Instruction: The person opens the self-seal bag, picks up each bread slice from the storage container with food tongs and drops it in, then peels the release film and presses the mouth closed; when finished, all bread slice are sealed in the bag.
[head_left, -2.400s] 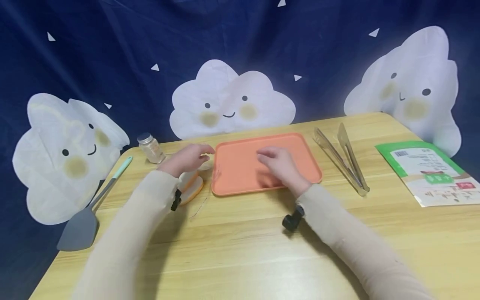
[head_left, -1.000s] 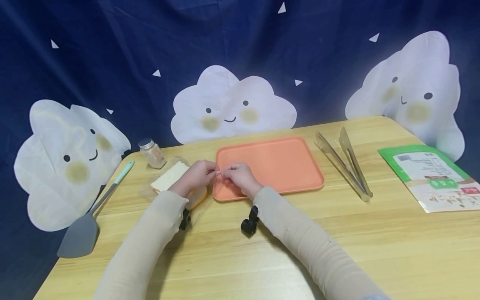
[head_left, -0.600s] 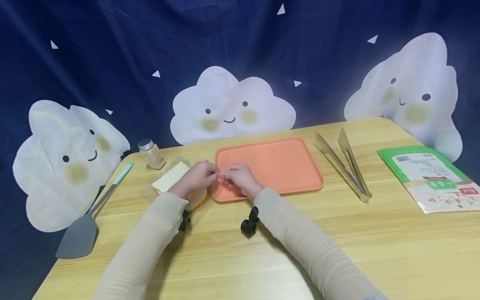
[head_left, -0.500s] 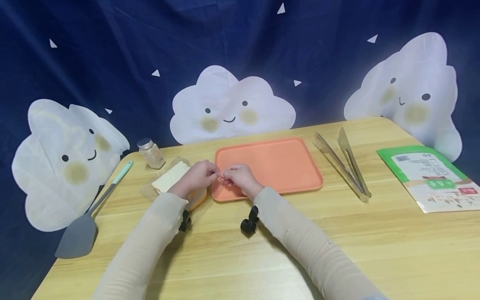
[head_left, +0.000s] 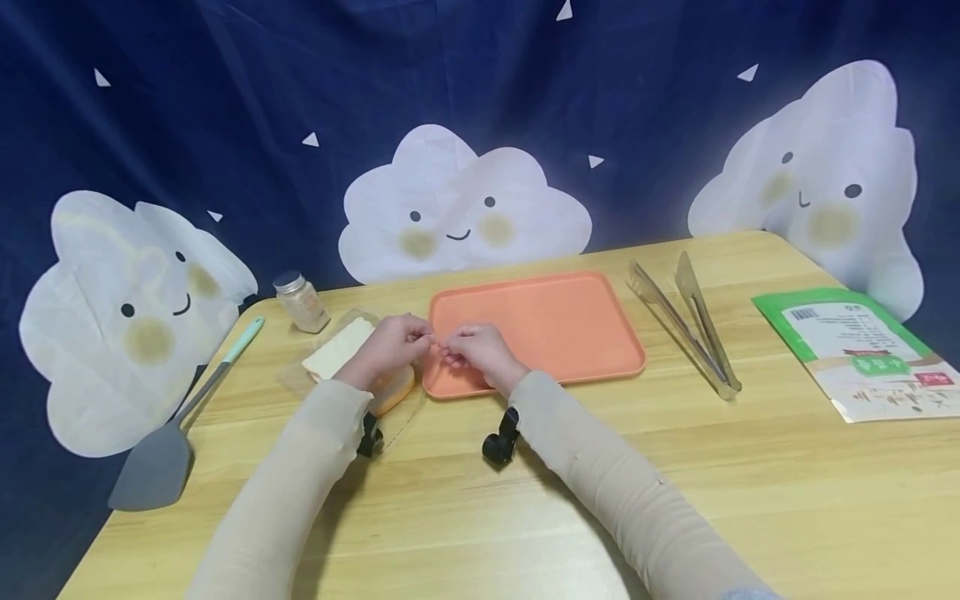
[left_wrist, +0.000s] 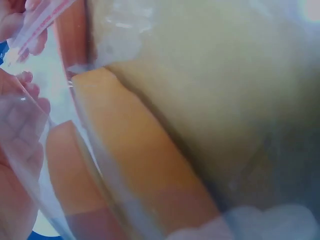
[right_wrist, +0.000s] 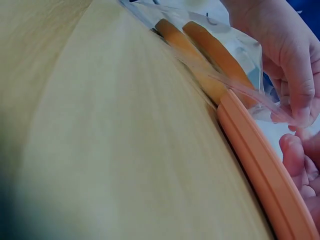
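A clear zip bag (right_wrist: 252,47) with a red-lined strip lies on its side at the tray's left, its mouth towards my hands. Inside are white bread slices (head_left: 341,350) with orange-brown crusts, two crusts showing in the wrist views. My left hand (head_left: 390,350) reaches over the bag and pinches its strip between thumb and fingers. Close beside it, my right hand (head_left: 480,354) has curled fingers on the same strip, above the left end of the orange tray (head_left: 547,325). The fingertips nearly meet; the exact grip between them is partly hidden.
A spatula (head_left: 161,458) with a mint handle lies at the left edge, and a small capped jar (head_left: 302,304) stands behind the bag. Metal tongs (head_left: 686,329) are right of the tray. A green and white packet (head_left: 862,350) lies far right.
From apart, my right hand over the tray, both hands have come together at the bag's strip. Since half a second ago, the left fingers have shifted slightly up and left.
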